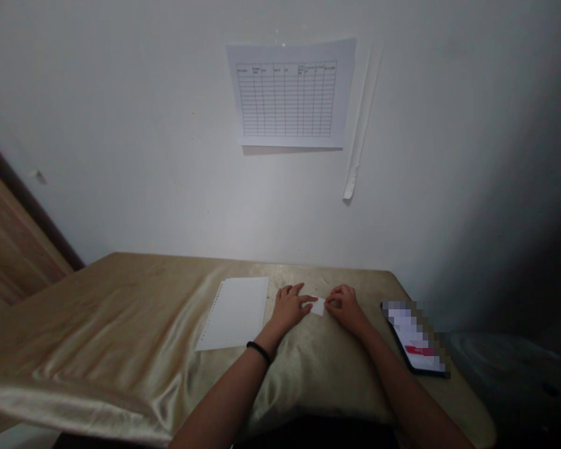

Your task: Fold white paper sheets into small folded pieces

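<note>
A small white piece of paper (318,306) is between my two hands, just above or on the cloth-covered table. My left hand (291,307), with a black band at the wrist, pinches its left side between thumb and index finger; the other fingers are spread. At the paper's right edge, my right hand (345,307) grips with thumb and fingertips, the remaining fingers curled. Left of my hands lie white loose-leaf sheets (236,315) with a row of punched holes along the left edge.
A phone (416,340) with its screen lit, partly pixelated, lies at the table's right side. The table wears a shiny gold cloth (135,312) with folds. On the wall behind hang a printed grid sheet (287,100) and a loose white strip (359,131).
</note>
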Motion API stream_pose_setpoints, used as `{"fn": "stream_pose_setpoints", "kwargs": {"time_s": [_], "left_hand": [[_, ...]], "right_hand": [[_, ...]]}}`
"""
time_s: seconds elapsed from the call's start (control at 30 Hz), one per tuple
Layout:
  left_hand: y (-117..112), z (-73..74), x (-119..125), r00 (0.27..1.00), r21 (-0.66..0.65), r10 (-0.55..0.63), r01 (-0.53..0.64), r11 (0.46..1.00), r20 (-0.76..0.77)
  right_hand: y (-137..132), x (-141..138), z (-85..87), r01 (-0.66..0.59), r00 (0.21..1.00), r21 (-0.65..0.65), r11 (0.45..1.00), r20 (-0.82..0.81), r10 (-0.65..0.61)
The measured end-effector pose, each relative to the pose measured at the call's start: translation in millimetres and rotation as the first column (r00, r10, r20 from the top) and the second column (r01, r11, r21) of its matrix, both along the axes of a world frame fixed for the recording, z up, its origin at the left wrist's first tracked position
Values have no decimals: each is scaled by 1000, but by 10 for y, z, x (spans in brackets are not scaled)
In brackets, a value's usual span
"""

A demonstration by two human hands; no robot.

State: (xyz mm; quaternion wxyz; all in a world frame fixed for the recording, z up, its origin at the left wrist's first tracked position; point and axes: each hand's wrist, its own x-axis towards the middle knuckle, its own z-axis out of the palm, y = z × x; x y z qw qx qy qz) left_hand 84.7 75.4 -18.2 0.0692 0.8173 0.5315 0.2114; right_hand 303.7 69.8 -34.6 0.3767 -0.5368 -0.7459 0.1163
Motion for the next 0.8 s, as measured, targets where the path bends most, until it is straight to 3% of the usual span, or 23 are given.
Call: {"fn": "stream_pose_setpoints", "kwargs": {"time_s": [0.27, 0.63, 0.8], "left_hand": [[-9, 23, 4, 1000, -5, 3, -3, 1000, -3], [0, -22, -2, 1000, -11, 3, -3, 1000, -29], [-32, 7, -15, 998, -27, -18, 16, 1000, -54]], "right_hand": [[49, -30, -36, 74, 997, -12, 997, 2, -74], [-27, 6, -32, -136, 991, -110, 985, -33, 133], [-60, 13, -6, -158, 987, -118, 980, -10, 158]]}}
